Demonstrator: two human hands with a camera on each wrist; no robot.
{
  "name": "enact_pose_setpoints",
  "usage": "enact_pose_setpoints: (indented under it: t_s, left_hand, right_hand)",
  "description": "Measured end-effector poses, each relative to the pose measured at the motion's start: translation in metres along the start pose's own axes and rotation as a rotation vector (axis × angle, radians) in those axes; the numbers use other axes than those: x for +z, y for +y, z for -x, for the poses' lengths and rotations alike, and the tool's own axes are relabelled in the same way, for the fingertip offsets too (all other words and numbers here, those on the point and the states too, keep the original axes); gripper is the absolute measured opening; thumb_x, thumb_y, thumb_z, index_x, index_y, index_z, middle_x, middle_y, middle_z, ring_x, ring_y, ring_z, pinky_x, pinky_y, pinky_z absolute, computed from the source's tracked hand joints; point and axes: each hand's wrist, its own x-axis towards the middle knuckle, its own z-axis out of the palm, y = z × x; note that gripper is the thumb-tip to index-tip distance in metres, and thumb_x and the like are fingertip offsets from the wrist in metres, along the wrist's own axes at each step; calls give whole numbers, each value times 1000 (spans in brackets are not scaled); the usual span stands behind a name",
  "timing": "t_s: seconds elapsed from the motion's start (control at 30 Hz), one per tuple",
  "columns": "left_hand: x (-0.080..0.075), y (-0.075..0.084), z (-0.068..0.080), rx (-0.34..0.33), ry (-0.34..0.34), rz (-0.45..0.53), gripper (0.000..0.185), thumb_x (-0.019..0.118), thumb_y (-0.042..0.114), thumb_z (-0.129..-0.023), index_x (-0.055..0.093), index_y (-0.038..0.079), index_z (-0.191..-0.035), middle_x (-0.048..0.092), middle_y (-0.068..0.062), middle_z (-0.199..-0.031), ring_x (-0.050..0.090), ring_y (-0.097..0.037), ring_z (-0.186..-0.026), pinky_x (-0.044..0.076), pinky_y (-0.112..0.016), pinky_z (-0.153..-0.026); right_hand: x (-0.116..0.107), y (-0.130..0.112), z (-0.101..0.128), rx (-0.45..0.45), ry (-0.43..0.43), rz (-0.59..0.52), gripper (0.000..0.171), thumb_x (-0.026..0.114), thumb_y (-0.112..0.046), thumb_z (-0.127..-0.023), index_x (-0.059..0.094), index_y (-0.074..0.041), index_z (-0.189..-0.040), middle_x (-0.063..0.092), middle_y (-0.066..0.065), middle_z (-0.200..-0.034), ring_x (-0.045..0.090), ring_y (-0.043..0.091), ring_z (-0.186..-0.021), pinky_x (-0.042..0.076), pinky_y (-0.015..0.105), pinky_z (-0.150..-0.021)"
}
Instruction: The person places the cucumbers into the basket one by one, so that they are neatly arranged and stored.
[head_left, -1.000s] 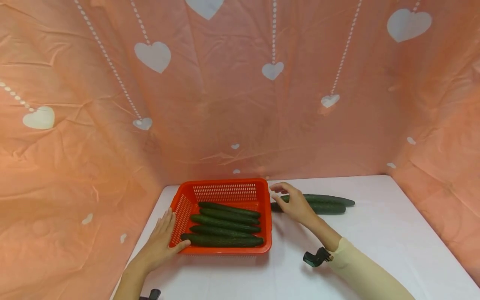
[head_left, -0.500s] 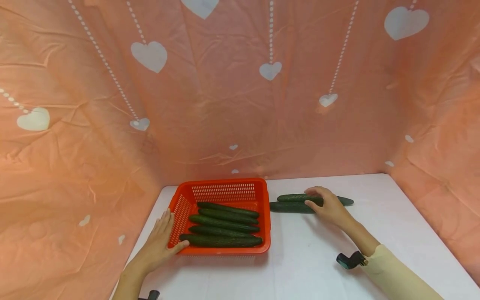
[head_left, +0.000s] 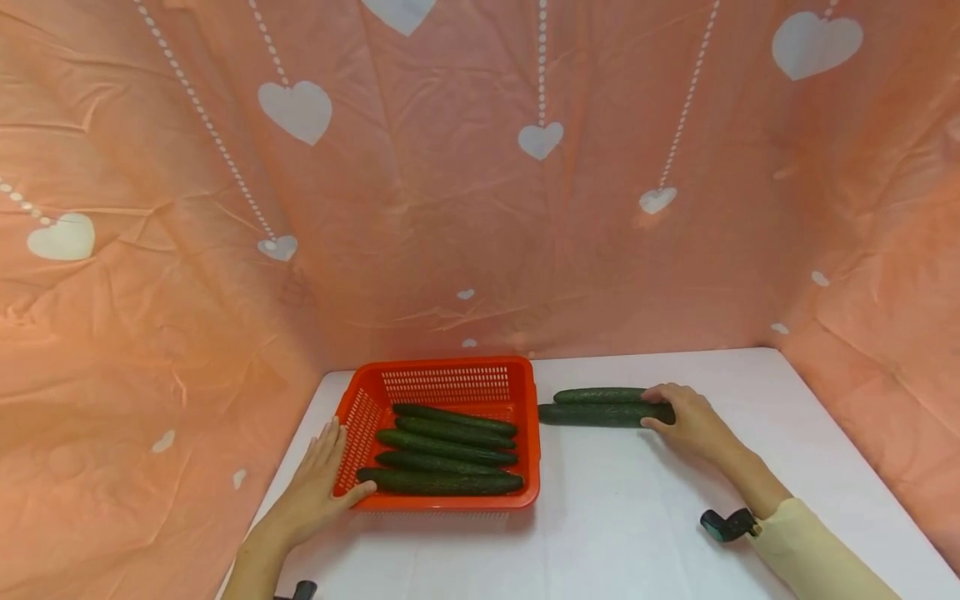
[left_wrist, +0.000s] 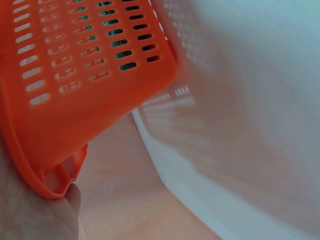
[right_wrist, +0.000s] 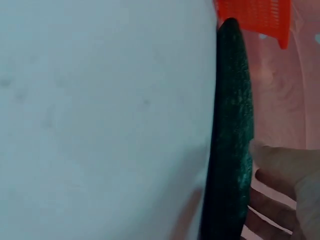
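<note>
Your left hand (head_left: 311,490) lies straight-fingered against the red plastic basket (head_left: 450,502); right of the basket, your right hand (head_left: 696,425) touches the long dark-green cucumber (head_left: 596,415) nearer you, grip impossible to tell.

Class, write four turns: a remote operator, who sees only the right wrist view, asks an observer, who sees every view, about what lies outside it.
Operator: I see one long dark green cucumber and part of a red slotted plastic basket. What is inside the basket?
Observer: Five more cucumbers lie side by side in it.
Operator: Where is the left hand?
Observer: The head view shows it against the basket's left side.
</note>
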Motion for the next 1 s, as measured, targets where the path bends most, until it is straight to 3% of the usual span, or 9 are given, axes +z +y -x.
enact_pose_setpoints:
  t_s: [0.17,0.23,0.37,0.5,0.67,0.8,0.87,1.0]
  left_hand:
    - [1,0,0,15,12,-9,110,71,56,-99,14,-9,-168,-1,-27,-178,-1,-50,-163,-15,-34,-130]
    - [1,-1,0,14,11,-9,110,71,56,-99,15,-9,-168,-1,-27,-178,-1,-49,-163,-11,-42,-132]
    - [3,-3,1,7,3,-2,110,72,55,-98,15,-9,-167,-1,-27,-178,-2,-51,-163,-11,-45,-132]
    - [3,-2,1,-3,-5,-2,110,72,55,-98,15,-9,-168,-1,-27,-178,-2,-51,-163,-11,-45,-132]
    - [2,-1,0,-2,-1,-13,111,73,55,-98,15,-10,-167,0,-28,-178,-1,-51,-163,-1,-60,-132]
    - [2,-2,-1,-5,-3,-7,111,72,56,-98,15,-9,-168,-1,-28,-178,-2,-52,-162,-5,-56,-133]
    - [2,-2,-2,-11,-3,-8,110,72,55,-98,14,-8,-168,-2,-26,-178,-3,-51,-163,-7,-53,-133]
    - [2,-3,-3,1,5,-13,109,72,53,-99,14,-9,-167,-1,-28,-177,-2,-52,-163,-9,-50,-133]
  right_hand:
    - [2,3,3,11,-40,91,40,89,-16,-88,72,1,-121,68,18,-113,61,46,-113,47,65,-96]
    - [4,5,5,17,-60,130,41,90,-16,-86,73,0,-119,65,16,-110,60,44,-110,46,62,-93]
    - [6,9,11,15,-78,152,39,93,-19,-83,75,-2,-113,64,13,-106,59,40,-106,45,56,-87]
    - [3,12,19,0,-75,78,41,94,-24,-82,75,-5,-113,70,12,-112,63,40,-109,48,59,-91]
    - [-5,14,26,27,-93,-48,42,89,-27,-90,70,-6,-121,73,14,-120,68,41,-114,53,64,-98]
    - [-13,17,30,26,-59,-91,37,86,-24,-93,69,-9,-122,73,16,-123,67,43,-120,52,63,-100]
    - [-17,18,32,13,-32,-91,36,86,-22,-93,69,-11,-123,73,15,-124,67,41,-119,53,58,-99]
    - [-25,19,39,2,23,-79,38,89,-21,-90,70,-16,-122,74,12,-121,66,27,-111,54,33,-92]
